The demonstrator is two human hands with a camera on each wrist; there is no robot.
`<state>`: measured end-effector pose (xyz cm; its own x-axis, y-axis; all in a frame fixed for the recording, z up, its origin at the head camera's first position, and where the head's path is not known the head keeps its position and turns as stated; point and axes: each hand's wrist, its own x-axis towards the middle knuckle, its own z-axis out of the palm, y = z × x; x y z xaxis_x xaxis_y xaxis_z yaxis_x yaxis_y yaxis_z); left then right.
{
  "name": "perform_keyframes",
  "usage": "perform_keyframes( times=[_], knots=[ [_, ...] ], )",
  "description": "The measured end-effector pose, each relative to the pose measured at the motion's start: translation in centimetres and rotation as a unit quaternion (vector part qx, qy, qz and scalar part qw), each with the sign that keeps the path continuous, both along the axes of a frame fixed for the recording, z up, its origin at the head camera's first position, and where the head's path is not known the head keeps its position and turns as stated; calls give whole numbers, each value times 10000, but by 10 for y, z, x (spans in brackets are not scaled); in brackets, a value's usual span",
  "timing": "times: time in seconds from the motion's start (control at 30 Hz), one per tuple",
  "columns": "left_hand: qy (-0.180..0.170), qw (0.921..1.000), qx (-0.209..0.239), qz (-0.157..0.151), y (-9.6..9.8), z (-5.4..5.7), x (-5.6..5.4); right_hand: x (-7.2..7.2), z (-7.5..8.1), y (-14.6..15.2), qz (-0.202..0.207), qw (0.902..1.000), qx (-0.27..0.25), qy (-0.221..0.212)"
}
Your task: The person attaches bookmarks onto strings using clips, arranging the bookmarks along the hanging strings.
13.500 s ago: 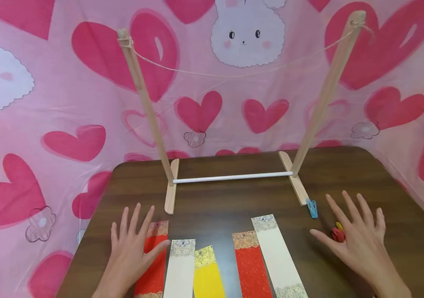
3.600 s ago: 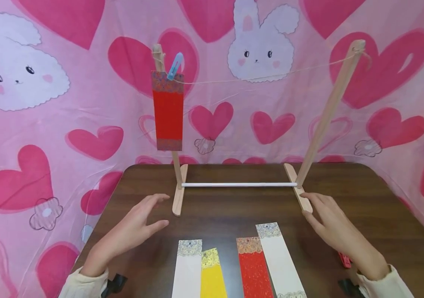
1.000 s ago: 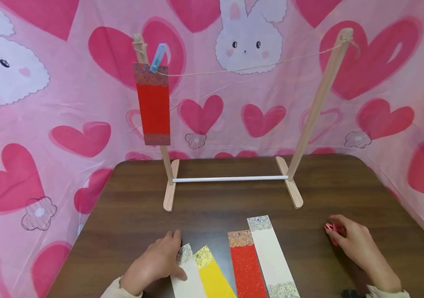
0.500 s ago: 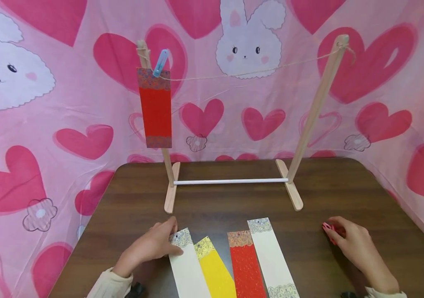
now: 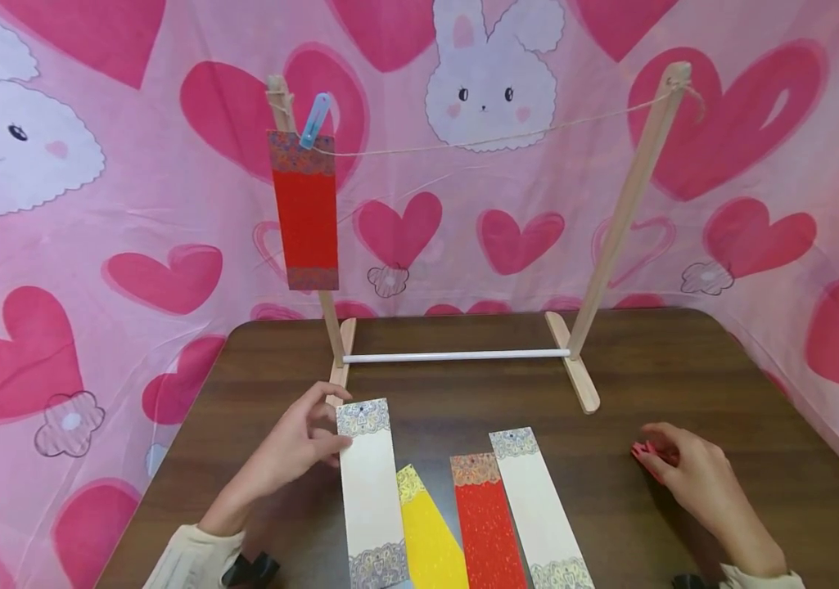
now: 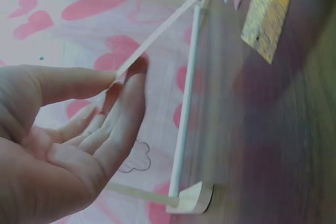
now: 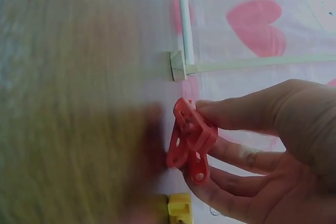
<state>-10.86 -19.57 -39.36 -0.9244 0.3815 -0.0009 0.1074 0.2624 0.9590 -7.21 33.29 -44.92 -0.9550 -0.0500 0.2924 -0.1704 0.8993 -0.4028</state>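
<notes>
My left hand (image 5: 294, 446) pinches the upper left edge of a white paper strip (image 5: 371, 491) with patterned ends, thumb on its face. The strip is raised and tilted toward me; in the left wrist view it shows edge-on (image 6: 168, 24). My right hand (image 5: 706, 487) holds a red clothespin (image 7: 191, 137) between thumb and fingers, low over the table on the right. A red strip (image 5: 306, 221) hangs from the string (image 5: 426, 149) near the left post, clipped by a blue clothespin (image 5: 314, 121).
A yellow strip (image 5: 430, 532), another red strip (image 5: 489, 523) and a second white strip (image 5: 540, 507) lie on the table. Behind them stands the wooden frame, with its right post (image 5: 625, 213) and white crossbar (image 5: 456, 357). A yellow clothespin (image 7: 179, 208) lies near my right hand.
Since the oldest frame, a red strip has been clipped to the string with the blue clothespin. My right hand has picked up the red clothespin; my left has lifted the white strip forward.
</notes>
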Motion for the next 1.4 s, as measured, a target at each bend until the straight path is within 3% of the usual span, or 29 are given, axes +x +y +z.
perform_keyframes(
  times=[0.1,0.3,0.6,0.77,0.9,1.0,1.13,1.4],
  knots=[
    [53,9995,265,134,2,1,0,0,0,0,-7,9999,67,108],
    [7,9981,287,545,4,6,3,-2,3,-3,-82,9990,-18,430],
    [165,9957,505,763,6,17,6,-5,23,-14,288,9839,-581,1665],
    [342,9943,453,899,7,22,4,-4,36,-22,252,9855,-751,1503],
    [577,9928,117,1045,6,27,3,-3,45,-25,176,9854,-855,1459],
    [739,9900,-141,1189,5,32,2,-6,51,-27,374,9795,-870,1781],
    [756,9892,-115,1249,3,38,1,-8,60,-29,784,9693,-883,2155],
    [773,9907,159,1104,7,47,-4,-9,82,-40,1235,9679,-914,1986]
  ],
)
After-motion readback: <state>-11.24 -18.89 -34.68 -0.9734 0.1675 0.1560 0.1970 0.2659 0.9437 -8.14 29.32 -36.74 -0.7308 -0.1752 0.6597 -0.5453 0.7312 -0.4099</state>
